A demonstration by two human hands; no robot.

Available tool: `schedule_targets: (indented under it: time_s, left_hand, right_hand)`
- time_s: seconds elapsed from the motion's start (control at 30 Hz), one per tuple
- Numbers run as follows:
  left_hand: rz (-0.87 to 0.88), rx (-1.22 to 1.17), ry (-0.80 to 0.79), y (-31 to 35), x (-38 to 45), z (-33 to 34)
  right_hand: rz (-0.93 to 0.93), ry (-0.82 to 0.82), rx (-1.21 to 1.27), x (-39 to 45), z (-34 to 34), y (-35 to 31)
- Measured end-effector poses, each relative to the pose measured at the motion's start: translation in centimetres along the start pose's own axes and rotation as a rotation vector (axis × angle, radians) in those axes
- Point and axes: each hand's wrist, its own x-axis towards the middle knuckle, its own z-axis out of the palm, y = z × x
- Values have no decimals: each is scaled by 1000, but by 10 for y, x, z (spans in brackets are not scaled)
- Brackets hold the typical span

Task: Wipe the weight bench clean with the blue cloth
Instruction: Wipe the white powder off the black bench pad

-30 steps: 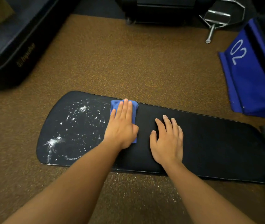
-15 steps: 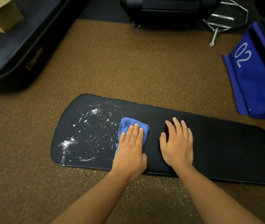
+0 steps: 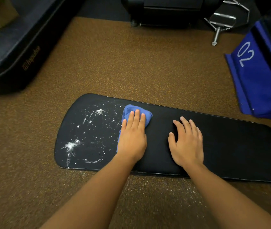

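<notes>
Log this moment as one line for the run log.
left hand flat on blue cloth | right hand braces bench | white powder remains

White "02" stands on the blue bag point(image 3: 257, 76) far right; faint "Impulse" marks the black padded edge point(image 3: 30, 59) far left.

The scene is lit dimly and warmly from above. Soft shadows are cast under the forearms, and the upper corners are lost in darkness. No glare is seen on the matte black bench pad point(image 3: 214, 146). Straight edges are bowed by wide-angle distortion, and slight softness is noticed towards the borders.
</notes>
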Motion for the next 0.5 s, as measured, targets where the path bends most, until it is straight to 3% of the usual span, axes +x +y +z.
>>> schedule_targets:
  time_s: [0.17, 0.3, 0.4, 0.5]
  left_hand:
    - [-53, 33, -11, 19, -47, 14]
    - [-62, 2, -2, 32, -36, 12]
    - [7, 47, -20, 16, -17, 7]
    - [-63, 81, -7, -10, -2, -7]
  right_hand:
    - [53, 8, -3, -2, 0, -10]
    - [38, -85, 3, 0, 7, -45]
    - [-3, -110, -5, 3, 11, -52]
    - [-11, -93, -17, -2, 12, -48]
